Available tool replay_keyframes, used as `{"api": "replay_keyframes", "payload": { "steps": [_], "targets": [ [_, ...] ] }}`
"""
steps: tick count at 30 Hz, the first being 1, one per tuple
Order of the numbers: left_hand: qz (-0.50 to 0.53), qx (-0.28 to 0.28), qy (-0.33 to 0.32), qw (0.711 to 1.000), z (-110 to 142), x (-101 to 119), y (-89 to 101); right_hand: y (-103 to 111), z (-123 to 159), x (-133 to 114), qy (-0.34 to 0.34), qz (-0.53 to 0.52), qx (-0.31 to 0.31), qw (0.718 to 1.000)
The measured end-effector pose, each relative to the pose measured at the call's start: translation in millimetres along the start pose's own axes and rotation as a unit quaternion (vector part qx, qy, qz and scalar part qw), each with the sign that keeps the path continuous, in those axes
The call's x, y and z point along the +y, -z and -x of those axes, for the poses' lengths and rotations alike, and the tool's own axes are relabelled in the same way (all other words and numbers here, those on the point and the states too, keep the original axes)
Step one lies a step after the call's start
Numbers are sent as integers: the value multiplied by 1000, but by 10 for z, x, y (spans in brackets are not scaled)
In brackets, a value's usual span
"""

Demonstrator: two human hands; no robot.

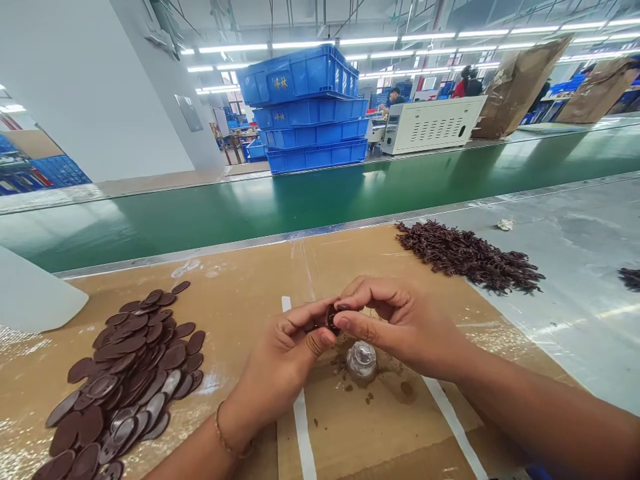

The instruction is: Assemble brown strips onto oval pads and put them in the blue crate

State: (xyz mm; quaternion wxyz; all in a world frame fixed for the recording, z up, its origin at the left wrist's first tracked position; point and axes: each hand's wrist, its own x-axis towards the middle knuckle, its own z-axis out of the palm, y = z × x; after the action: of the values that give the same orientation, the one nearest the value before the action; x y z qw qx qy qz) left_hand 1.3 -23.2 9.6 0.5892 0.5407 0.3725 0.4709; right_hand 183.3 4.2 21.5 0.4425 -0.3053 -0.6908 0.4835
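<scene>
My left hand (pixel 285 353) and my right hand (pixel 400 323) meet above the cardboard-covered bench (pixel 240 287). Both pinch a small dark brown part (pixel 333 315) between thumbs and fingertips; most of it is hidden by the fingers. Just below the hands a small round clear object (pixel 361 360) stands on the cardboard amid brown stains. A heap of flat dark brown oval discs (pixel 125 373) lies to the left of my left hand. A pile of small dark brown clips or stems (pixel 465 257) lies beyond my right hand.
A green conveyor belt (pixel 300 200) runs across behind the bench. Stacked blue crates (pixel 307 110), a white machine box (pixel 430 123) and brown cartons (pixel 520 87) stand past it. People work far behind. A white container (pixel 30 293) sits at the left edge.
</scene>
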Motion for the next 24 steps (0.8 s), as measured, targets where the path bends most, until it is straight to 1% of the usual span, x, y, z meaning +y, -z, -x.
{"api": "replay_keyframes", "payload": {
  "steps": [4,10,20,24],
  "targets": [
    [11,4,-3,1000,5,-8,-3,-9,-15,13,0,-6,-2,1000],
    [4,-18,-8,1000,-11,-10,2,-1,-8,36,-14,-24,-6,1000],
    [16,-31,-6,999,1,-3,-11,-3,-8,64,-26,-31,-10,999],
    [13,-22,-3,1000,-2,-22,5,-15,-13,60,-46,-42,-6,998]
  ]
}}
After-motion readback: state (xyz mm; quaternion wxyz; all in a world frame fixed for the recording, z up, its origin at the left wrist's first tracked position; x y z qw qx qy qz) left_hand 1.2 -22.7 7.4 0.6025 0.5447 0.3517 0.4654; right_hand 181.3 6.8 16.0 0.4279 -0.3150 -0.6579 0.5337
